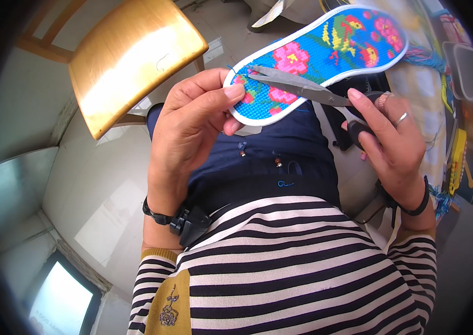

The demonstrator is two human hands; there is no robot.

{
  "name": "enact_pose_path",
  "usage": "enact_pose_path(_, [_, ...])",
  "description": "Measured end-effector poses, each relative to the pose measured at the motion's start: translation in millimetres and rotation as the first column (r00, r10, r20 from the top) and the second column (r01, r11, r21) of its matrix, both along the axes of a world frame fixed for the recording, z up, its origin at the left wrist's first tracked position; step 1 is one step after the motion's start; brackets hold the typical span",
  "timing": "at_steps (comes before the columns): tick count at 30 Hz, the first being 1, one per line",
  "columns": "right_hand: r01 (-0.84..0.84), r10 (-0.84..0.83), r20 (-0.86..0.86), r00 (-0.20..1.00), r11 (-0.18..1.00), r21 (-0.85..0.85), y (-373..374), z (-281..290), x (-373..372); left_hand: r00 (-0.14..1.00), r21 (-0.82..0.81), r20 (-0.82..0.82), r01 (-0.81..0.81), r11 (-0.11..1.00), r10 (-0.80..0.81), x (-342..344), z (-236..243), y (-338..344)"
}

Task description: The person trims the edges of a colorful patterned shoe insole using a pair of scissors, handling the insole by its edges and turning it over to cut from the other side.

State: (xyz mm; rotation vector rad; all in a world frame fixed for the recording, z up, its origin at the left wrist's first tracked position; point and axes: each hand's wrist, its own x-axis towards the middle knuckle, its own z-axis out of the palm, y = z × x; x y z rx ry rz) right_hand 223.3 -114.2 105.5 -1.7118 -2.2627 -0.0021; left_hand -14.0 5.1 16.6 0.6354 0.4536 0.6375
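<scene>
Your left hand [192, 120] is closed on the embroidered insole [326, 53]: thumb on top at its heel end, other fingers curled under. The insole is held up in the air over your lap, not resting on anything, heel end toward you, toe end pointing away to the upper right. It's bright blue w/ pink flowers, green leaves, a yellow-red-green bird near the toe end, white edging all round.

Your right hand [390, 139] grips the black handles of the scissors [303, 88], index finger stretched along them. Grey blades lie across the insole's heel part, tips by the left thumb, next to a short blue thread end. Can't tell if the blades are slightly apart or fully shut. Rings on two right fingers, black bands on both wrists.

Below the hands: dark navy lap w/ a bit of blue thread on it, striped top nearer you. A wooden chair [136, 56] stands on the floor at upper left, well apart from the insole.
</scene>
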Motion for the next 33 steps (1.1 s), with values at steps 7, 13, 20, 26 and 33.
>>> enact_pose_path(7, [0.035, -0.145, -0.416, 0.898, 0.965, -0.259, 3, 0, 1, 1.0, 0.025, 0.013, 0.015, 1.0, -0.015, 1, 0, -2])
enact_pose_path(13, [0.155, -0.305, -0.653, 0.693, 0.948, -0.278, 9, 15, 1, 0.998, 0.044, -0.066, -0.021, 0.999, 0.024, 0, -1, -5])
enact_pose_path(20, [0.089, -0.089, 0.005, 0.996, 0.994, -0.07, -8, 21, -1, 0.999, 0.03, -0.049, -0.008, 1.0, 0.01, 1, -3, -1])
enact_pose_path(26, [-0.011, 0.009, 0.18, 0.984, 1.0, 0.009, -2, 21, -3, 0.998, 0.026, -0.058, 0.002, 1.0, 0.0, 2, 1, -2])
enact_pose_path(33, [0.279, -0.286, -0.041, 0.957, 0.953, -0.118, 1, 29, 1, 0.999, 0.049, -0.049, -0.016, 0.999, 0.019, 2, -1, -3])
